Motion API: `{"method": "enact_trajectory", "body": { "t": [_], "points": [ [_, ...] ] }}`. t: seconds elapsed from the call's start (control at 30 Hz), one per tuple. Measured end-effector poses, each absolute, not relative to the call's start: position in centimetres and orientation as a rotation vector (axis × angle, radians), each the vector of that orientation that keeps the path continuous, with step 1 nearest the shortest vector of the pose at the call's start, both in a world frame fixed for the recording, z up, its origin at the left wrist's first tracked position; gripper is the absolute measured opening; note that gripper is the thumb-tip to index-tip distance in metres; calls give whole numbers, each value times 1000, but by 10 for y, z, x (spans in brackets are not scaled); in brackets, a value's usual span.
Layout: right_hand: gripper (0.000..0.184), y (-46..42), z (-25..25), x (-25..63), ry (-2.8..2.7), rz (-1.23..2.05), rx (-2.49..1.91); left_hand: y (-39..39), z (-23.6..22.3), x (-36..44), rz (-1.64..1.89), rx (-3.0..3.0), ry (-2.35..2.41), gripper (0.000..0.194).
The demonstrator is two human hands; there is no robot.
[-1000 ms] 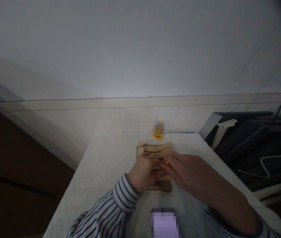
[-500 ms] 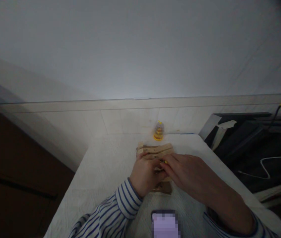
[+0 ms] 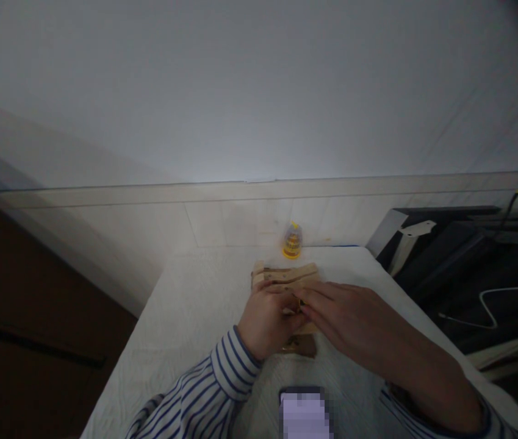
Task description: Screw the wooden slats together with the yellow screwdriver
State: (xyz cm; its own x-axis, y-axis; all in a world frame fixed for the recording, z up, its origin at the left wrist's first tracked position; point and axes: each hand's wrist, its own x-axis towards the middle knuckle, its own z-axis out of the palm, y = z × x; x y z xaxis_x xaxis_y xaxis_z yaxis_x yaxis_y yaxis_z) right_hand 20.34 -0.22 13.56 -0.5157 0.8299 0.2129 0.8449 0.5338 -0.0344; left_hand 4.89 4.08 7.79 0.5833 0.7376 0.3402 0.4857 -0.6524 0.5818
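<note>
- Head view: right hand [image 3: 343, 317], fingers and thumb pinched together at the tips on a small yellow piece [image 3: 302, 302], mostly hidden by the fingers.
- Left hand [image 3: 266, 320]: fingers curled over the wood [image 3: 286, 277], tips meeting those of the right; cannot tell whether it grips anything.
- Wood lies on the white-covered table [image 3: 194, 305], under and beyond both hands; a darker part shows on the near side.
- Yellow-based container [image 3: 292, 244] upright behind the wood, near the wall.
- Phone [image 3: 305, 414] at the near side, apart from the wood.
</note>
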Motion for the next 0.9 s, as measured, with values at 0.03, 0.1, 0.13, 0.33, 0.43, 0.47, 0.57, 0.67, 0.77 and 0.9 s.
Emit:
{"method": "enact_trajectory", "body": {
  "t": [0.03,0.1,0.13,0.33,0.43,0.47,0.57,0.67,0.77,0.9],
  "points": [
    [17,-2,135,203,-2574,-103,-1421,41,78,49,781,2386,982,9],
    [18,-2,135,202,-2583,-113,-1439,41,79,49,754,2388,967,12],
    [18,-2,135,202,-2585,-130,-1445,41,80,49,741,2391,954,13],
    [15,-2,135,202,-2602,-210,-1468,42,78,47,703,2395,924,15],
    [14,-2,134,201,-2594,-246,-1475,43,77,46,704,2414,871,16],
    [14,-2,134,201,-2594,-241,-1469,43,77,45,699,2423,854,16],
    [14,-2,134,201,-2603,-214,-1442,44,79,44,676,2440,838,17],
    [14,-2,133,201,-2611,-235,-1436,45,81,44,660,2449,815,16],
    [15,-3,132,200,-2615,-306,-1449,46,81,44,638,2453,815,14],
    [19,-5,134,197,-2604,-338,-1485,46,79,43,621,2468,823,11]
  ]
}}
